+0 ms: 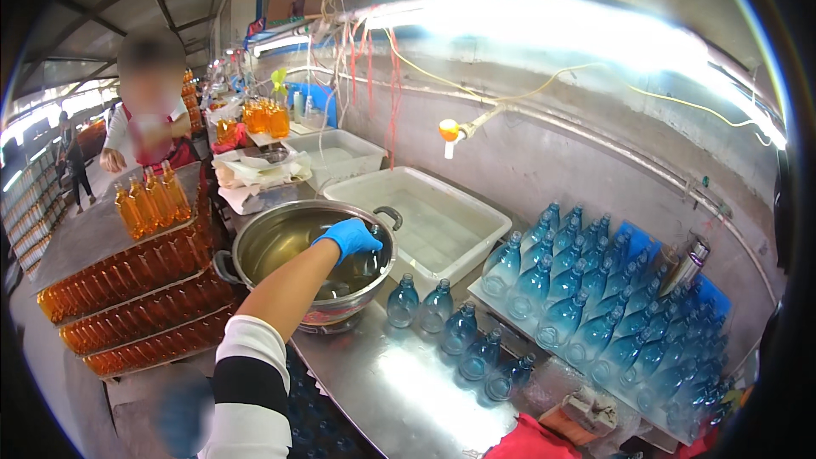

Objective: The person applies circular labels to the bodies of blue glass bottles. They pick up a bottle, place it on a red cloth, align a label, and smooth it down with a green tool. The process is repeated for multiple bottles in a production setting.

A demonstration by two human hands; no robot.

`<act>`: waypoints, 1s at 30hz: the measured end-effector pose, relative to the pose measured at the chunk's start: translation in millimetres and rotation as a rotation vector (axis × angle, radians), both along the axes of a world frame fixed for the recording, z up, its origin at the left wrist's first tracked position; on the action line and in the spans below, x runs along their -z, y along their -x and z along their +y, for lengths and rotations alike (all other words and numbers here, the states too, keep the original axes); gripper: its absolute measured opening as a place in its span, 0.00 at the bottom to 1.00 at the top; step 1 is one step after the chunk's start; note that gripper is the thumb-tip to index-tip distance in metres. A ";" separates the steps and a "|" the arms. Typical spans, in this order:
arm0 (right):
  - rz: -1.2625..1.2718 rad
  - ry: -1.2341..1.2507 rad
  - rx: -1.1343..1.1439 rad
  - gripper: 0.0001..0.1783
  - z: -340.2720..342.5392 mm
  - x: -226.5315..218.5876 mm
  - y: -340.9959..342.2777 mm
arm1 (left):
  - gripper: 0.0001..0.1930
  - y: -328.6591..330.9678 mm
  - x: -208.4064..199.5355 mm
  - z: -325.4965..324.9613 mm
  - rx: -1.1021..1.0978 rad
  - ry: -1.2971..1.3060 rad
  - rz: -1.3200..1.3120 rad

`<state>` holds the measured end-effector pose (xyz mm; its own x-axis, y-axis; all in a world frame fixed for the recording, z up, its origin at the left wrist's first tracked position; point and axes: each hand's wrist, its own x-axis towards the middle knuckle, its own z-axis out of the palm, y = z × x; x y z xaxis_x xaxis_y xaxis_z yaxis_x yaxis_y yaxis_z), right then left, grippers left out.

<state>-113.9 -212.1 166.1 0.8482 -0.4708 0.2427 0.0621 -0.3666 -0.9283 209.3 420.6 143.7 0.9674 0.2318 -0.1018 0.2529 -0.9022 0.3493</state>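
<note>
My left hand (351,238), in a blue glove, reaches into a wide steel pot (246,234) of yellowish liquid. Its fingers are closed at the neck of a clear bluish bottle (371,262) that stands partly in the liquid; the fingertips are partly hidden. On the steel table beside the pot, several blue-tinted bottles (460,329) form a slanting row. To their right, many more such bottles (565,314) crowd a white tray. My right hand does not show.
White plastic tubs (476,262) stand behind the pot. At left, stacked layers of amber bottles (144,272) carry several upright amber bottles (153,202), with a co-worker (157,119) behind. A tap (450,136) juts from the wall. Red cloth (531,442) shows at the lower edge.
</note>
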 end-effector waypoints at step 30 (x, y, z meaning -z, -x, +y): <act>0.089 0.470 -0.723 0.19 431.7 119.8 -328.1 | 0.07 34.3 -23.0 19.4 0.568 -1.041 -0.332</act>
